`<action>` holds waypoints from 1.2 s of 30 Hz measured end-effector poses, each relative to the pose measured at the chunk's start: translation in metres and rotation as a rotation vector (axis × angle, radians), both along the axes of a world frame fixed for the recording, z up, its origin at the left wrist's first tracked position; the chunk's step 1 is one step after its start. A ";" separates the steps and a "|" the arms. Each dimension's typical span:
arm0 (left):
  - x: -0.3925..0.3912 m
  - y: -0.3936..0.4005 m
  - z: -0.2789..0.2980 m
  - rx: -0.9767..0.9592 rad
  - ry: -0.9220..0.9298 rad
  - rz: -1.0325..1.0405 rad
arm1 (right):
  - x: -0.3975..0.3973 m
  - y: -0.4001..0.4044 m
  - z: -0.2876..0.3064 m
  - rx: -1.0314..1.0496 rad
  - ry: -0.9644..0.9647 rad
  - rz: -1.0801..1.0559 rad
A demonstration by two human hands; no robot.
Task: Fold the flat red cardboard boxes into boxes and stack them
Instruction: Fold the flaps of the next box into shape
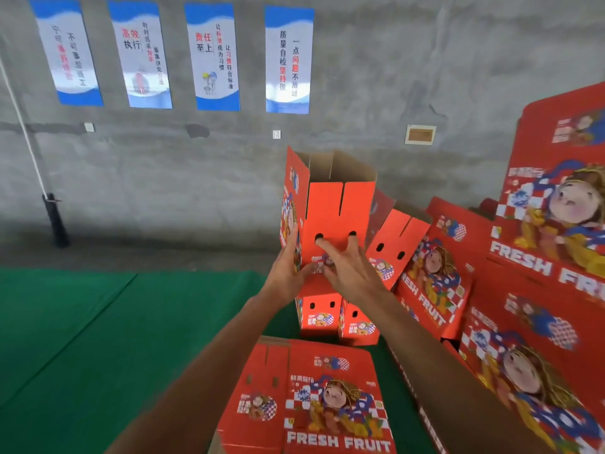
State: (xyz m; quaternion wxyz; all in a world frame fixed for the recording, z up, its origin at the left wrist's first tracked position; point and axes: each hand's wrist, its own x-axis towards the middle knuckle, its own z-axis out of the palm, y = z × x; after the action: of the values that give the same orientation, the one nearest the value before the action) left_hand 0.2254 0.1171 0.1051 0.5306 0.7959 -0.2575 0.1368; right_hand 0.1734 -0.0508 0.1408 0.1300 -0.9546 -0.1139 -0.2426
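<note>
"FRESH FRUIT" stands in white on the flat red box; the wall posters carry Chinese slogans.

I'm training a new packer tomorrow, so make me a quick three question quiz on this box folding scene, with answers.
1. True or false: the folded red cardboard box that both hands touch is open at the top.
2. Which hand lies flat along that box's printed side? A) left hand B) right hand
3. Fill in: the flat red cardboard box nearest the camera lies on a ____ table cover.

Key
1. True; its brown inside shows.
2. A; the right hand's fingers spread over the plain red face with the two holes.
3. Green.
</note>
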 end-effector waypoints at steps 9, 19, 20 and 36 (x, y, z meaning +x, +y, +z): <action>0.166 -0.025 -0.039 -0.041 0.073 -0.027 | 0.161 -0.023 -0.030 0.010 0.073 -0.005; 0.256 -0.045 -0.089 0.025 0.096 0.019 | 0.257 -0.043 -0.086 0.021 0.165 -0.011; 0.260 -0.045 -0.092 0.034 0.094 0.020 | 0.263 -0.045 -0.090 0.021 0.162 -0.015; 0.266 -0.042 -0.108 0.021 0.072 0.123 | 0.253 -0.032 -0.112 0.087 0.142 0.014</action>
State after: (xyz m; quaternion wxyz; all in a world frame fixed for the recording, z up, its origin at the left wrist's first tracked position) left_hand 0.4915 0.0750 -0.0025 0.5218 0.8201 -0.1903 0.1377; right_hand 0.4264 -0.0832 0.0292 0.1806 -0.9620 -0.1005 -0.1782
